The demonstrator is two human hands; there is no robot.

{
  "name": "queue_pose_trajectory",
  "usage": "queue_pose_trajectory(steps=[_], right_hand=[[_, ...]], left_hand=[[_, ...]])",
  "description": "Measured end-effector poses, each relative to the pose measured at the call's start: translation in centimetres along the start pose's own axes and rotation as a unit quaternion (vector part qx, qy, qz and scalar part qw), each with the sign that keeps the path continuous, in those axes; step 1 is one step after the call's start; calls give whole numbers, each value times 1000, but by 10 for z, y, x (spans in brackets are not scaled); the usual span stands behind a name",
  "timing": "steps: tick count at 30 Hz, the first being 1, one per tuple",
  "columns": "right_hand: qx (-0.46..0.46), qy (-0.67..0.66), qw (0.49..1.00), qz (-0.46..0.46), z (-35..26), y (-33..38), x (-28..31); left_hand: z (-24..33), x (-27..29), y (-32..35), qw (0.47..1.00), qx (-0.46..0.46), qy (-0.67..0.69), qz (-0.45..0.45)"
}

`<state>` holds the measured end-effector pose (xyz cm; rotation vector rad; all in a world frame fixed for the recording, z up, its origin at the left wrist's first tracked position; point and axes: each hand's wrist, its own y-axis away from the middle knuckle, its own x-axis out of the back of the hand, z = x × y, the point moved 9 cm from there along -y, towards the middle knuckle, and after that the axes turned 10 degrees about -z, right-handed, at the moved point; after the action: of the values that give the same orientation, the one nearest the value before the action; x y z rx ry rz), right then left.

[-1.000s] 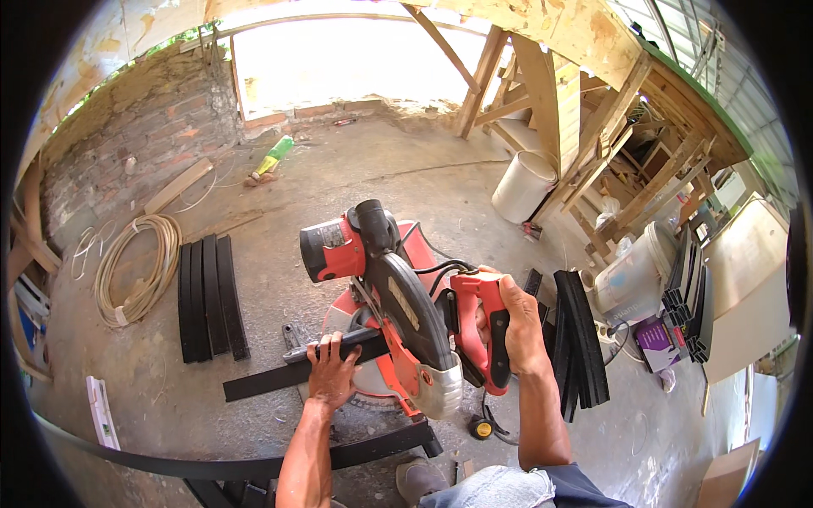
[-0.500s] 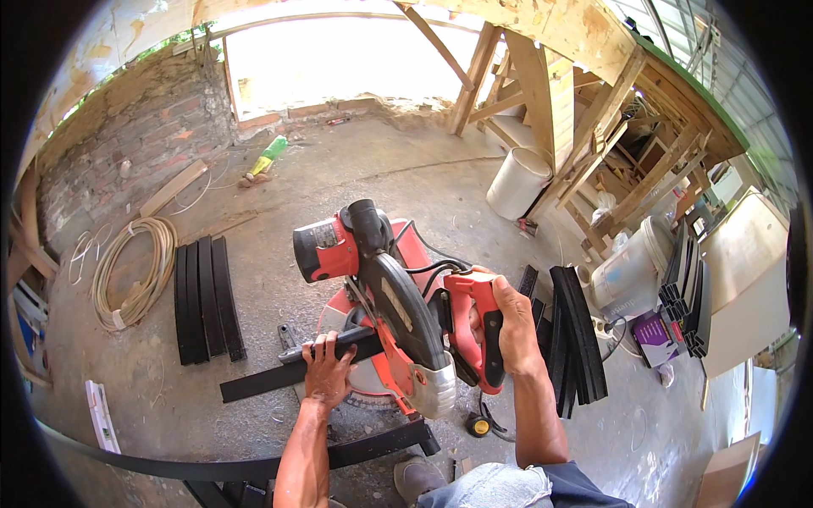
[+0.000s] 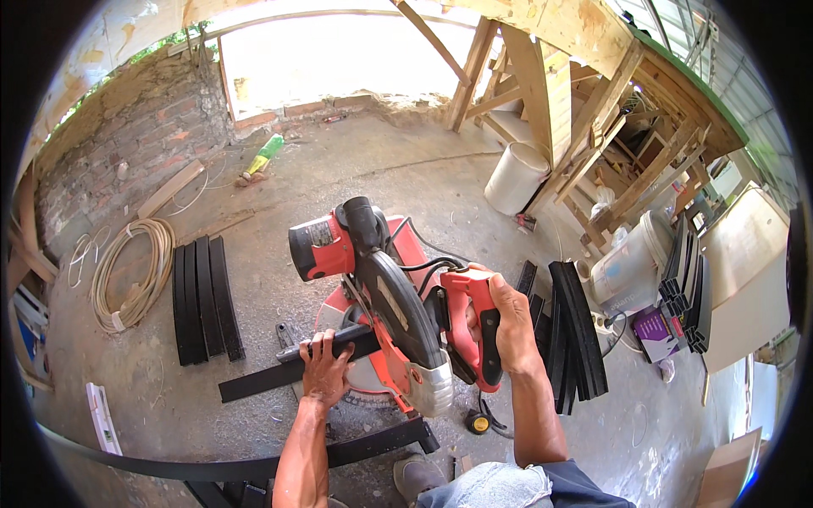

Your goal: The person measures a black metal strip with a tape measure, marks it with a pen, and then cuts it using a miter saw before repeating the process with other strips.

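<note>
1. The left hand (image 3: 324,370) is spread, thumb apart from the fingers, lying over a flat, straight black strip (image 3: 262,380) without closing around it.
2. That strip sticks out leftward from under the left hand; on the hand's right it reaches the red-and-black mitre saw with a round black blade guard (image 3: 398,305).
3. The right hand (image 3: 514,317) is curled closed around the saw's red-and-black looped handle (image 3: 490,351).
4. Just right of the right hand lies a pile of long black strips (image 3: 584,339).
5. Below the right hand, nearer the body, sits a small yellow-and-black tape measure (image 3: 479,422).
</note>
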<state>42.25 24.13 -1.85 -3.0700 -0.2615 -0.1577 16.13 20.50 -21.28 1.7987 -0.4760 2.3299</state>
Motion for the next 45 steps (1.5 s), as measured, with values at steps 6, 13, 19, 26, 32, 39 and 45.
queue_pose_trajectory(steps=[6, 13, 19, 26, 32, 39, 45], right_hand=[[0, 0, 1000, 0, 0, 1, 0], [-3, 1, 1000, 6, -1, 2, -1], [-9, -11, 1000, -11, 1, 3, -1], [-9, -4, 1000, -1, 1, 4, -1], [-7, -8, 1000, -5, 1, 4, 0], [-3, -4, 1000, -7, 1, 5, 0], [1, 0, 1000, -3, 2, 5, 0]], left_hand=[[-1, -2, 0, 1000, 2, -11, 1], [0, 0, 0, 1000, 0, -5, 2], [0, 0, 0, 1000, -2, -8, -1], [-1, -1, 0, 1000, 2, -3, -2], [0, 1, -1, 1000, 1, -2, 0], [0, 3, 0, 1000, 0, -4, -1], [2, 5, -1, 1000, -1, -9, 3]])
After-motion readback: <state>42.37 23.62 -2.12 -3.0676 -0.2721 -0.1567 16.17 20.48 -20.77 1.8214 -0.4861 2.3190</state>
